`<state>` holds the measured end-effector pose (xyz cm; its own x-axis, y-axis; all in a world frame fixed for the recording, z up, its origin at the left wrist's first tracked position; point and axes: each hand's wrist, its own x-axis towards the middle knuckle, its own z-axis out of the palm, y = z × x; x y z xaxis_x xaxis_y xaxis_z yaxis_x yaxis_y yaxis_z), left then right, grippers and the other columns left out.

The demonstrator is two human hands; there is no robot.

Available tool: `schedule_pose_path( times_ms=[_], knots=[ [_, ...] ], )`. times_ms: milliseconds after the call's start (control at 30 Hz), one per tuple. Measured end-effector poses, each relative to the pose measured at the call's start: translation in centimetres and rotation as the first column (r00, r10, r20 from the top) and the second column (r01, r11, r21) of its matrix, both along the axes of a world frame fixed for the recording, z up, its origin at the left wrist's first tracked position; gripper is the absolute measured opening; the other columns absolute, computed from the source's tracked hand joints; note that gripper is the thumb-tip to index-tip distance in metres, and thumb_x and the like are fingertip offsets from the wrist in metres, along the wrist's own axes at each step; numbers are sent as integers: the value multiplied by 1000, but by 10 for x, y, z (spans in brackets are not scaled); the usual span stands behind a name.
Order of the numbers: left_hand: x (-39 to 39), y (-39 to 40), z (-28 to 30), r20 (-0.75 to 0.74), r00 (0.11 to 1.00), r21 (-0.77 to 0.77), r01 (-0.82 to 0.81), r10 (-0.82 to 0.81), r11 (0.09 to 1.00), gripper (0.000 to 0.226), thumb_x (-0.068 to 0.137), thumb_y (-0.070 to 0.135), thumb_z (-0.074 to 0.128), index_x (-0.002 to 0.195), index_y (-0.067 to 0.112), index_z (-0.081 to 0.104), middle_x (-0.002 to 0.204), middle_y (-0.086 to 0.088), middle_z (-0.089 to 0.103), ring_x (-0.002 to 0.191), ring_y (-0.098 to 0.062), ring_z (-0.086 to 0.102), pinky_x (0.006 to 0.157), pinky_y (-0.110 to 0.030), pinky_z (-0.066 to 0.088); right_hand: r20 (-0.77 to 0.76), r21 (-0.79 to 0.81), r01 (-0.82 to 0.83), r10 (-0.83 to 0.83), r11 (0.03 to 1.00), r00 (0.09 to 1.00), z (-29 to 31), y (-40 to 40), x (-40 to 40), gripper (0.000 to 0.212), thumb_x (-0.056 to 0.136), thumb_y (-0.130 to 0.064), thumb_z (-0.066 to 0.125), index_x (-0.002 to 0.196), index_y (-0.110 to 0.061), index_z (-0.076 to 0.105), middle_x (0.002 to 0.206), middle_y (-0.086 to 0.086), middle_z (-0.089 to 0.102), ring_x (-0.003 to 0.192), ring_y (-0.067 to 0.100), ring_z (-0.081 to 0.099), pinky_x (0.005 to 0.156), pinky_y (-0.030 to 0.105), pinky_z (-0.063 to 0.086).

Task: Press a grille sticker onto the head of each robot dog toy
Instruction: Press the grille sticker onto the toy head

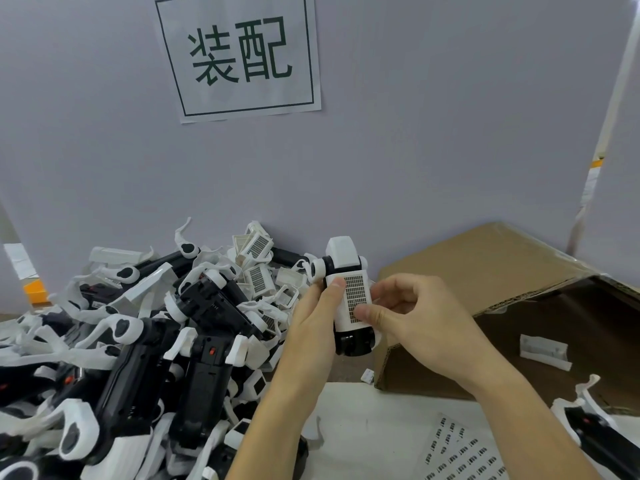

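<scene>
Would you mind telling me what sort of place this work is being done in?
Probably a toy factory assembly station: a wall sign reading "装配" (assembly), a heap of robot dog toys, and a cardboard box beside the bench.

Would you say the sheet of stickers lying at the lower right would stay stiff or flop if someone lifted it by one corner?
The sticker sheet looks thin and lies flat on the white surface, so it would probably droop and weigh little. Its backing may be slick, so it could slide when pushed.

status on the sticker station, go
Left hand grips robot dog toy. Right hand thumb presses grille sticker on its head. Nothing in the way.
</scene>
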<state>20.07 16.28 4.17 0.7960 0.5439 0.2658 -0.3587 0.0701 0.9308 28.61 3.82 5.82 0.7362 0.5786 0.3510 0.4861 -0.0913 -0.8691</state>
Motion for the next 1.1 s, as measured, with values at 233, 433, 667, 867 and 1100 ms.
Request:
schedule_pose_path(
  times_ms=[233, 433, 667, 867, 1100],
  knots=[
    [0, -3, 3, 36, 999, 120, 30, -35, 992, 32, 93, 34, 58, 121, 22, 68, 101, 3, 78, 92, -12, 75, 67, -24, 59, 1, -30, -23, 23, 999, 1000, 2, -2, -2, 27, 75, -43, 85, 90, -25, 72, 78, -2, 75, 69, 15, 71, 68, 35, 59],
    [-2, -1, 2, 72, 997, 139, 19, -29, 990, 43, 81, 40, 59, 117, 18, 69, 101, 0, 78, 93, -14, 75, 71, -27, 61, 41, -26, -30, 31, 999, 999, 3, -1, -2, 27, 77, -45, 81, 93, -26, 73, 83, -3, 75, 76, 9, 70, 70, 23, 57],
    [-4, 1, 2, 50, 996, 91, 66, -71, 994, 38, 83, 39, 59, 109, 16, 74, 97, -8, 78, 88, -21, 75, 67, -30, 61, -128, 136, -254, 271, 958, 954, -1, 3, -3, 40, 90, -53, 54, 107, -25, 77, 104, -6, 78, 101, 8, 73, 83, 22, 57],
    [-2, 0, 3, -26, 999, -4, 28, -28, 1000, 41, 81, 56, 57, 100, 27, 79, 100, -9, 78, 95, -27, 75, 80, -46, 61, -312, 324, -270, 372, 907, 874, -5, 20, -16, 39, 93, -47, 54, 105, -18, 78, 105, 5, 78, 102, 19, 74, 84, 33, 61],
    [-2, -3, 5, -8, 1000, -28, -29, 29, 999, 42, 79, 55, 56, 92, 23, 80, 90, -6, 79, 84, -22, 76, 71, -38, 63, -279, 251, -213, 281, 944, 918, -3, 26, -23, 43, 99, -45, 46, 103, -13, 76, 97, 1, 79, 94, 13, 75, 73, 23, 57]
  ],
)
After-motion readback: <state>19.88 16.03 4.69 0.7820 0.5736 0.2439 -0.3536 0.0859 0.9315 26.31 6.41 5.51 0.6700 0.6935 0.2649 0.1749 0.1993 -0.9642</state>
